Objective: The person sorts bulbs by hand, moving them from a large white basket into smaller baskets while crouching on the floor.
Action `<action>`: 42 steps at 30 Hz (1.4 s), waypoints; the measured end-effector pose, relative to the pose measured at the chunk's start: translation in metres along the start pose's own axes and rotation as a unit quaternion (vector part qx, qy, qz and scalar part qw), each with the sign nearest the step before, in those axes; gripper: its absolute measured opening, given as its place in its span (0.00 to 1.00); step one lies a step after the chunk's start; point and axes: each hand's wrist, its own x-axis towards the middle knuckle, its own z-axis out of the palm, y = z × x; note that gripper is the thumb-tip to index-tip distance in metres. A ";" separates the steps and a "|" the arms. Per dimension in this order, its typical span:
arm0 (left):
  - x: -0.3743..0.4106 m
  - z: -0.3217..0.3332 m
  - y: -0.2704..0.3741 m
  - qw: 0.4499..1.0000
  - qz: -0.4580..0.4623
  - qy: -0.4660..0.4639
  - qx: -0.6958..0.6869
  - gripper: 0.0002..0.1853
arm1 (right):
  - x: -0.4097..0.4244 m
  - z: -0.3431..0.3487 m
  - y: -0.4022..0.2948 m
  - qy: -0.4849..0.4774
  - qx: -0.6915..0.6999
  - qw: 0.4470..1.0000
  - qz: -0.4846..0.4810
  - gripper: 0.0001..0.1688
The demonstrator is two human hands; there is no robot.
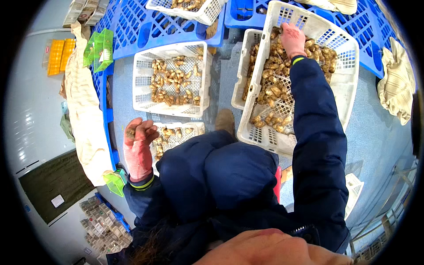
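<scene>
My right hand (293, 38), in a pink knit glove stained red, reaches into the far part of a large tilted white plastic basket (343, 96). Its fingertips touch brown-and-cream mushrooms (275, 61) heaped there; whether they grip one is hidden. My left hand (139, 142), gloved the same way, hovers by my left knee with its fingers partly curled. A dark patch shows at its fingertips, and I cannot tell whether that is dirt or a small held thing. Beside it stands a low white basket (198, 127) with mushrooms. Beyond lies another white basket (167, 111) holding mushrooms in loose rows.
A further white basket (238, 96) with mushrooms sits partly under the large one. Blue plastic pallets (132, 29) line the far side, with a mushroom basket (198, 16) on one. Striped cloth (87, 116) drapes the left pallet, near green baskets (105, 41). My shoe (225, 120) is between baskets.
</scene>
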 end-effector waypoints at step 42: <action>-0.003 0.164 -0.018 0.864 -0.253 -0.397 -0.178 0.17 | -0.153 -0.275 -0.143 -0.135 0.841 0.515 0.097 0.34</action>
